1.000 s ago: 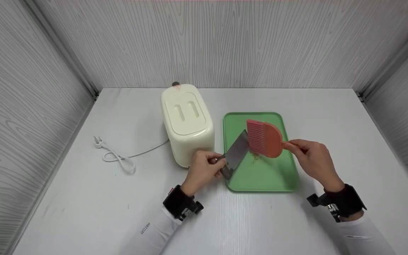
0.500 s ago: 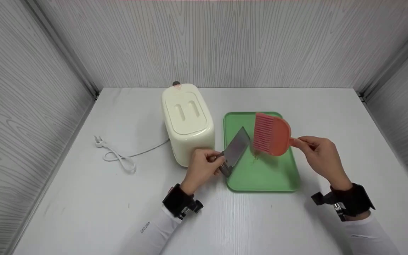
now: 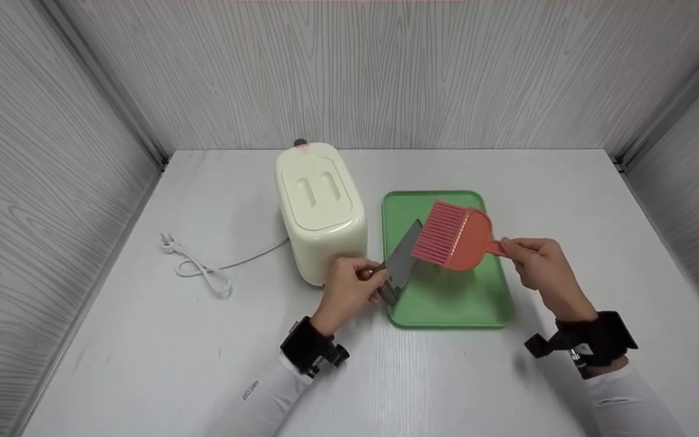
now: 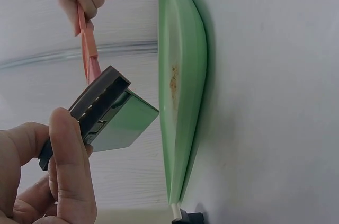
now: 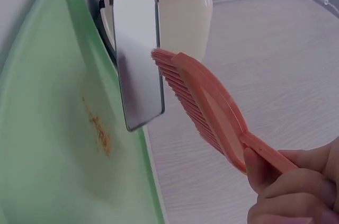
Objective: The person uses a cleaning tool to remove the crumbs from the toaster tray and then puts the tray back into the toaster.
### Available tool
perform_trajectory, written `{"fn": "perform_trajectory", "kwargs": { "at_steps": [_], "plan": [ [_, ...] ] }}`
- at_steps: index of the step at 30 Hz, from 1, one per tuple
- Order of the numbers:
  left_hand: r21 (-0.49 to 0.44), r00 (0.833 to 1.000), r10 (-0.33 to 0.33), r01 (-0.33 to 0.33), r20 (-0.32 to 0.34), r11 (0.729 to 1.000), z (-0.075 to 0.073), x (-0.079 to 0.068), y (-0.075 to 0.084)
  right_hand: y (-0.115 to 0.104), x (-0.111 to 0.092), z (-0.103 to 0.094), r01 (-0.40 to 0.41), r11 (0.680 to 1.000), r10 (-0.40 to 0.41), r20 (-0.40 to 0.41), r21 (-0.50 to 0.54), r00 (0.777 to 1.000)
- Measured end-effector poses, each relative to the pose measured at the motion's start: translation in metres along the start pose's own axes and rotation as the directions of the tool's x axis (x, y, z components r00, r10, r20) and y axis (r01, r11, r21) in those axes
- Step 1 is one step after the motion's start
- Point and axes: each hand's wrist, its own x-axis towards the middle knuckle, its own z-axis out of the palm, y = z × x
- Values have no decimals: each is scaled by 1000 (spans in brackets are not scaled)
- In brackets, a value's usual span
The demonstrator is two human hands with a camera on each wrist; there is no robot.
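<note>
My left hand [image 3: 348, 290] pinches the dark end of a toaster's crumb tray [image 3: 400, 262], a flat metal plate tilted over the left side of a green tray [image 3: 455, 309]. An orange brush [image 3: 472, 240] with pink-red bristles is gripped by its handle in my right hand [image 3: 540, 264]. In the right wrist view the bristle tips overlap the edge of the metal plate. Small brown crumbs [image 5: 100, 133] lie on the green tray below; in the head view the brush mostly hides them.
A cream toaster [image 3: 325, 206] stands left of the green tray, close beside my left hand. Its white cord and plug [image 3: 170, 244] lie looped on the table farther left. Wood-grain panels [image 3: 349, 73] enclose the table at the back and sides.
The brush swung right, away from the metal plate, then came back left and now overlaps it, its bristle side angled down-left. The left hand and the plate have barely moved.
</note>
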Motion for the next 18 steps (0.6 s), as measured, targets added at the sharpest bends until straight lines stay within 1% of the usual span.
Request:
{"fn": "perform_trajectory", "kwargs": {
  "at_steps": [5, 8, 11, 18],
  "plan": [
    [11, 1000, -1, 1, 1, 1000, 0, 0, 0, 3, 0, 6, -68, 988, 58, 73, 139, 996],
    [18, 1000, -2, 2, 1, 1000, 0, 0, 0, 6, 1, 10, -108, 976, 89, 104, 190, 991],
    [16, 1000, -2, 2, 4, 1000, 1, 0, -1, 8, 1, 13, -137, 972, 114, 127, 193, 985],
    [-2, 1000, 10, -10, 22, 1000, 1, -1, 0, 15, 3, 18, -157, 971, 129, 158, 181, 979]
  ]
}}
